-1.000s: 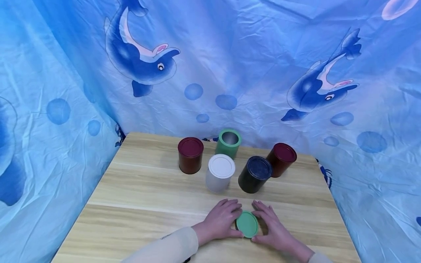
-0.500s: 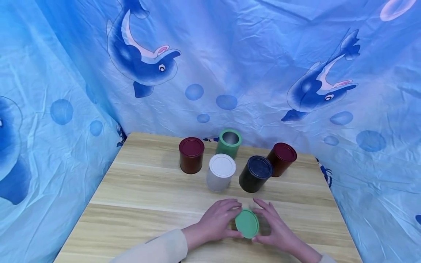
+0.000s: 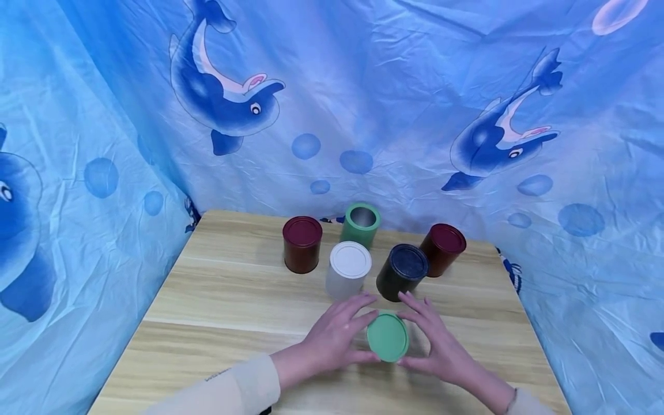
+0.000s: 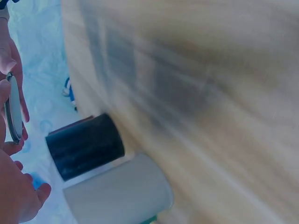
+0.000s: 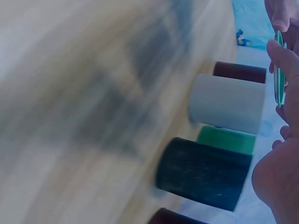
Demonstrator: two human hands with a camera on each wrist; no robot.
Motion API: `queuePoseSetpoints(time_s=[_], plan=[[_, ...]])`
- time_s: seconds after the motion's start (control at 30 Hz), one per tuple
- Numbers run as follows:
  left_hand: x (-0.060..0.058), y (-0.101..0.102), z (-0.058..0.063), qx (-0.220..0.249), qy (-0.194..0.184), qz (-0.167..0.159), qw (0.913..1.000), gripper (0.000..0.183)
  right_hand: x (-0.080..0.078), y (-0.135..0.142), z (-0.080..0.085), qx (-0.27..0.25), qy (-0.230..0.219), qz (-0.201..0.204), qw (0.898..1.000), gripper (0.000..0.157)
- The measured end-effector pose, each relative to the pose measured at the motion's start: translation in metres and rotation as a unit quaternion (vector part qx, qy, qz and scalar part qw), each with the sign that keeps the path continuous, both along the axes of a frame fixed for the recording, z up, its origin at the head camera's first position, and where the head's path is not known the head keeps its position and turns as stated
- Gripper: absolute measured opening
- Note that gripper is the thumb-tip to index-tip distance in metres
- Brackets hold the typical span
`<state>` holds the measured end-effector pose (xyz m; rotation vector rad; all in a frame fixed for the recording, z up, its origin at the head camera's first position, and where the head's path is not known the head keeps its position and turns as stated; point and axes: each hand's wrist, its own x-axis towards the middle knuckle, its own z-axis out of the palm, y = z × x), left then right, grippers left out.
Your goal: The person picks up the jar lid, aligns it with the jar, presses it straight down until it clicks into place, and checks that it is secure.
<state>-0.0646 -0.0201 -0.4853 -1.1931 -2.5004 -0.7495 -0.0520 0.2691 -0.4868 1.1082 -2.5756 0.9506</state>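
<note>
Both of my hands hold a round green lid point(image 3: 388, 336) by its rim, a little above the wooden table point(image 3: 218, 300). My left hand point(image 3: 363, 329) grips its left edge and my right hand point(image 3: 415, 334) its right edge. Just beyond it stand a white can point(image 3: 348, 271) and a black can point(image 3: 402, 272), both lidded. An open green can point(image 3: 361, 223) stands behind them. In the left wrist view the lid point(image 4: 13, 114) shows edge-on near the black can point(image 4: 84, 147). The lid point(image 5: 279, 70) is also edge-on in the right wrist view, in front of the white can point(image 5: 229, 102).
Two dark red lidded cans stand at the back, one on the left point(image 3: 302, 243) and one on the right point(image 3: 442, 249). A blue dolphin-print cloth point(image 3: 332, 86) hangs round the table on three sides. Bare wood lies left of my hands.
Both hands have lifted the green lid off the table and carried it away from me, toward the white and black cans. The cans have not moved.
</note>
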Motion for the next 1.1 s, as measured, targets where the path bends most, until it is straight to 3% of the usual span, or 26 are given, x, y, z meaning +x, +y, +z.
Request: queuePoseSetpoints(time_s=[0.17,0.43,0.6,0.83,1.1], plan=[[-0.019,-0.004,0.015,0.028,-0.003,0.005,0.9996,0.081,-0.023,-0.004,0.022,0.014,-0.009,0.003,1.0,0.086],[-0.056,-0.017,0.039,0.017,-0.002,0.012,0.9998,0.08,-0.062,-0.015,0.045,0.006,-0.003,0.027,1.0,0.082],[-0.075,-0.021,0.051,0.014,-0.015,0.009,0.9997,0.079,-0.082,-0.02,0.061,0.025,-0.009,0.016,1.0,0.084],[-0.102,-0.029,0.064,-0.004,-0.067,0.018,0.9975,0.077,-0.108,-0.03,0.079,0.057,-0.049,-0.007,0.997,0.077],[-0.128,-0.036,0.07,-0.037,-0.044,0.01,0.9983,0.078,-0.13,-0.036,0.089,0.081,-0.058,-0.008,0.995,0.076]])
